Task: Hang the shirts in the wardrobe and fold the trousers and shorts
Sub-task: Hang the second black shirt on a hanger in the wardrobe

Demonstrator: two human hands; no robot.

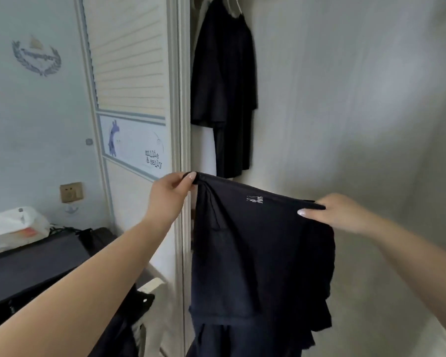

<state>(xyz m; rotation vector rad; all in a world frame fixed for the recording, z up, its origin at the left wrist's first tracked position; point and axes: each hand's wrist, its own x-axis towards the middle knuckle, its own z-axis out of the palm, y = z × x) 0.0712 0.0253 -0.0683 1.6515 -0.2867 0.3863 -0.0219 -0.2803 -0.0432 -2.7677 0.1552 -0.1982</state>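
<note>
A dark navy garment with a small white print near its top edge hangs stretched in the air in front of the wardrobe opening. My left hand pinches its top left corner between thumb and fingers. My right hand pinches the top right corner, so the top edge runs taut between them. The lower part of the garment hangs in folds and runs out of the bottom of the view. Inside the wardrobe, a black shirt hangs on a hanger, with a white one partly hidden behind it.
The slatted wardrobe door stands to the left with a picture panel below it. A dark desk at lower left carries a white plastic bag. More dark clothing lies below my left forearm. A pale wall fills the right side.
</note>
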